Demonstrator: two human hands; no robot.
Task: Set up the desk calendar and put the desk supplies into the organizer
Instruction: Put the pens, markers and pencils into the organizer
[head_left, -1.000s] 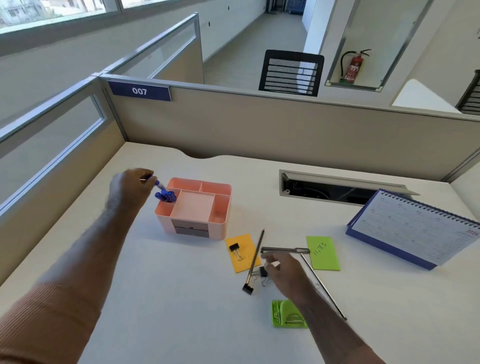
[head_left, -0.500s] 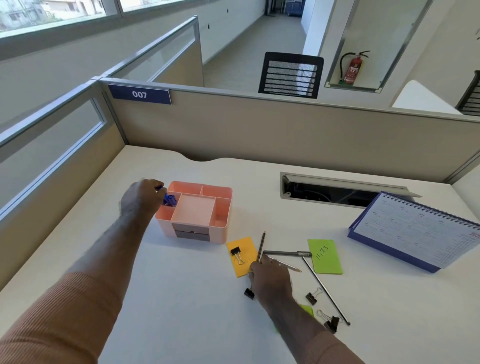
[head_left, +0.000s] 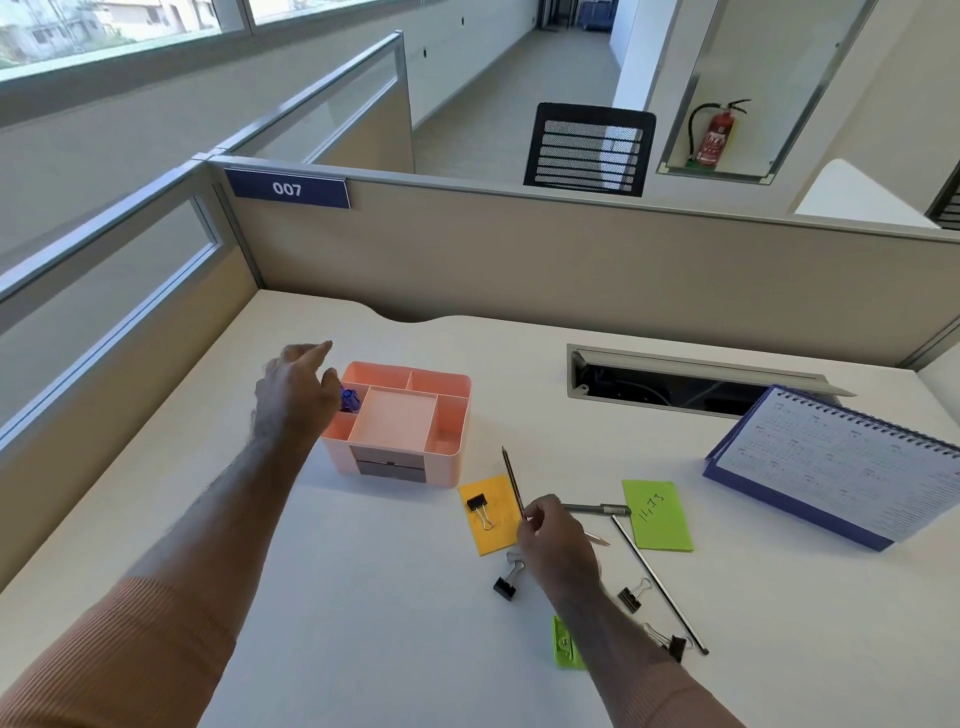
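A pink organizer (head_left: 447, 415) stands on the white desk, with a blue pen (head_left: 350, 399) upright in its left compartment. My left hand (head_left: 296, 395) hovers just left of the organizer with fingers straight, holding nothing. My right hand (head_left: 558, 540) pinches a dark pencil (head_left: 511, 478) that lies across an orange sticky note (head_left: 493, 514). A blue spiral desk calendar (head_left: 841, 462) lies flat at the right. Near my right hand are a grey pen (head_left: 597, 508), a second pencil (head_left: 660, 582) and several binder clips (head_left: 506, 582).
A green sticky note (head_left: 658, 514) lies right of the grey pen. A green plastic item (head_left: 565, 649) shows beside my right forearm. An open cable slot (head_left: 670, 384) sits at the back of the desk. Partition walls (head_left: 519, 260) close off the back and left.
My left hand has let go of the blue pen, which now stands in the organizer, and has opened. My right hand has moved left onto the dark pencil and pinched it.
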